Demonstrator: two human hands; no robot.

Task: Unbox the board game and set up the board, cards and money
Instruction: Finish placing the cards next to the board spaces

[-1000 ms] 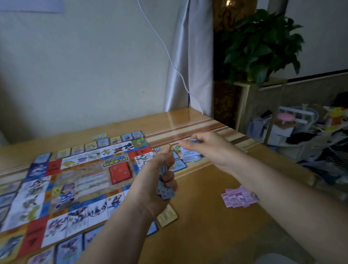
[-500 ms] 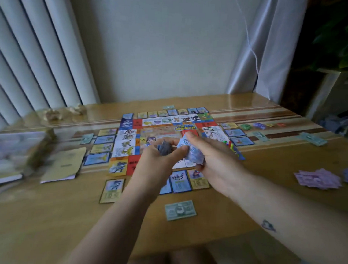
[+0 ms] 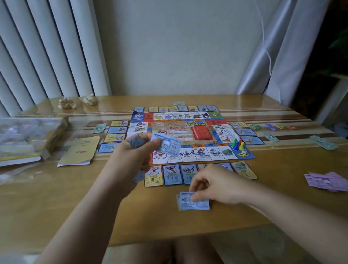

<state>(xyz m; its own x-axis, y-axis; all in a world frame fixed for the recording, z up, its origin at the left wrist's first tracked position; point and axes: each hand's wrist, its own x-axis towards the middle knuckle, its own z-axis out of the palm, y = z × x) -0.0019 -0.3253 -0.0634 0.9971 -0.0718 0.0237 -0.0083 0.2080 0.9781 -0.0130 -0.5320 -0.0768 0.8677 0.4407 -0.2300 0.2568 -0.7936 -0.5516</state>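
The game board (image 3: 190,136) lies open in the middle of the wooden table (image 3: 48,202), ringed by property cards (image 3: 172,174). A red card deck (image 3: 201,132) sits on its centre; coloured pawns (image 3: 237,144) and a die stand at its near right corner. My left hand (image 3: 133,156) grips a stack of blue banknotes (image 3: 165,144) above the board's near left part. My right hand (image 3: 212,184) pinches a blue 500 note (image 3: 194,201) lying on a green note on the table in front of the board.
The game box (image 3: 21,134) and a yellow rule booklet (image 3: 79,150) lie at the left. A pile of pink banknotes (image 3: 329,181) sits at the right edge, green notes (image 3: 322,142) further back. Small coloured tokens (image 3: 272,126) line the far right. My knees show below the table edge.
My head turned left, bringing the whole board into view. My right hand left the stack in my left hand and came down to the near table with a blue note.
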